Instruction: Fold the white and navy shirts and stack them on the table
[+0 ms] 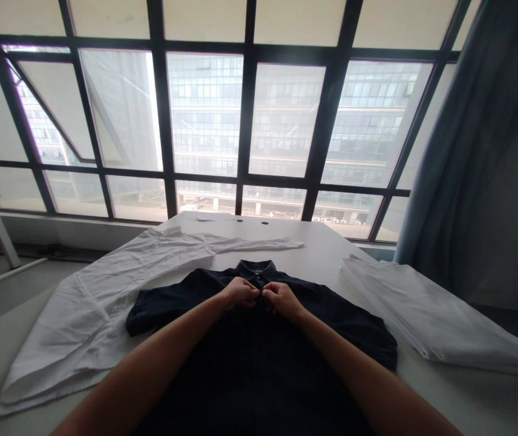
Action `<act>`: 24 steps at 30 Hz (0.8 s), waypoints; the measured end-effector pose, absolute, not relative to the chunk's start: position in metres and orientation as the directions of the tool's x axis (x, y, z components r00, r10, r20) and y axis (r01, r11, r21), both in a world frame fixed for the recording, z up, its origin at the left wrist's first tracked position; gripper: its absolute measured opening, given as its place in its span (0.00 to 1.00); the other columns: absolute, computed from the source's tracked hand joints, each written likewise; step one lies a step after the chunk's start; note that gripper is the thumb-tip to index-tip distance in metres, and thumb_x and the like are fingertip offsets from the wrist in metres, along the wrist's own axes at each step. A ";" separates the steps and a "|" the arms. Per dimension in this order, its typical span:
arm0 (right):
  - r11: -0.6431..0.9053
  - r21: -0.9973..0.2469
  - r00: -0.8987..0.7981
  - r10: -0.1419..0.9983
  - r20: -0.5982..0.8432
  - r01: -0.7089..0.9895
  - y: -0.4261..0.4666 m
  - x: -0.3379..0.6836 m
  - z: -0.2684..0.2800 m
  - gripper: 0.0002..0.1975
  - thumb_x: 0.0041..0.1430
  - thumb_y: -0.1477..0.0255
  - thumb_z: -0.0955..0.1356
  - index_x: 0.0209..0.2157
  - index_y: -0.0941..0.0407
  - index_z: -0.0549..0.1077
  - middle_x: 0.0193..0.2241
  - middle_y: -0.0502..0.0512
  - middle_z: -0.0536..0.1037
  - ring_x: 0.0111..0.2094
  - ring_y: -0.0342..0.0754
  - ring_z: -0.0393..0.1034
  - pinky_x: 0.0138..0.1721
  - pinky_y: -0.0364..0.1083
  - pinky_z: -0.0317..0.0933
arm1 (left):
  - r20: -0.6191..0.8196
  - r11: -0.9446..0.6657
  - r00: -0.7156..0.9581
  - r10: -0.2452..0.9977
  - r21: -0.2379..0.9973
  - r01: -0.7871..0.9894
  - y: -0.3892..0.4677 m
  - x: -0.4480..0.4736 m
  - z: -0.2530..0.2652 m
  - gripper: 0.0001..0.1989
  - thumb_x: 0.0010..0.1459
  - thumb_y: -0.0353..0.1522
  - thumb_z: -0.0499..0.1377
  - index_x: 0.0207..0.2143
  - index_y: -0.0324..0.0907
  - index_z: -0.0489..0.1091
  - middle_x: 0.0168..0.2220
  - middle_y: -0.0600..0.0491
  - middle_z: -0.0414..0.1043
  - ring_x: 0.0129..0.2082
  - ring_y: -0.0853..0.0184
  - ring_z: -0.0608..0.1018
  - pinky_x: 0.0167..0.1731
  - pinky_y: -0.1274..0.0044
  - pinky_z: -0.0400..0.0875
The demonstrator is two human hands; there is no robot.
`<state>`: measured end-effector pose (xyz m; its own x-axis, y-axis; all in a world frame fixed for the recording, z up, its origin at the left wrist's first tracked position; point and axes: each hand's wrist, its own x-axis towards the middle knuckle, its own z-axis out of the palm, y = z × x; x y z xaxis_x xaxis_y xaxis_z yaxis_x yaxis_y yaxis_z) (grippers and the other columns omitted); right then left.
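Note:
A dark navy short-sleeved shirt lies spread on the white table, its collar pointing away from me. My left hand and my right hand meet at the front placket just below the collar. Both are closed in a pinch on the shirt's front edges, a small gap apart. A small button shows just above the fingertips. Whether a button lies between the fingers is too small to tell. My forearms cover part of the shirt's body and its left side.
On the left of the table lies a spread white shirt, partly under the navy sleeve. A folded stack of white cloth sits at the right. Beyond are large windows and a grey-blue curtain.

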<state>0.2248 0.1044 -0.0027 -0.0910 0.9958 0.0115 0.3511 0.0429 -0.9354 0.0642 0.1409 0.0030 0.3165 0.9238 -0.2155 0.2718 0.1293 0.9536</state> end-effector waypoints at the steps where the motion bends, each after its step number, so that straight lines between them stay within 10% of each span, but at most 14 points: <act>1: 0.052 -0.935 -0.099 0.995 0.018 0.351 0.104 0.225 -0.004 0.02 0.59 0.77 0.65 0.32 0.58 0.69 0.21 0.45 0.72 0.18 0.41 0.68 0.16 0.38 0.56 | -0.215 0.130 0.318 0.923 0.955 0.267 0.141 0.063 0.001 0.09 0.50 0.31 0.69 0.25 0.35 0.73 0.18 0.57 0.68 0.19 0.73 0.73 0.24 0.81 0.70; 24: 0.214 -0.802 -0.083 0.976 0.203 0.558 0.102 0.224 -0.010 0.05 0.58 0.71 0.69 0.32 0.59 0.72 0.23 0.51 0.77 0.21 0.45 0.72 0.22 0.41 0.64 | -0.181 0.098 0.285 0.941 0.954 0.284 0.134 0.065 0.001 0.08 0.56 0.30 0.62 0.25 0.35 0.73 0.18 0.57 0.68 0.18 0.73 0.73 0.21 0.83 0.67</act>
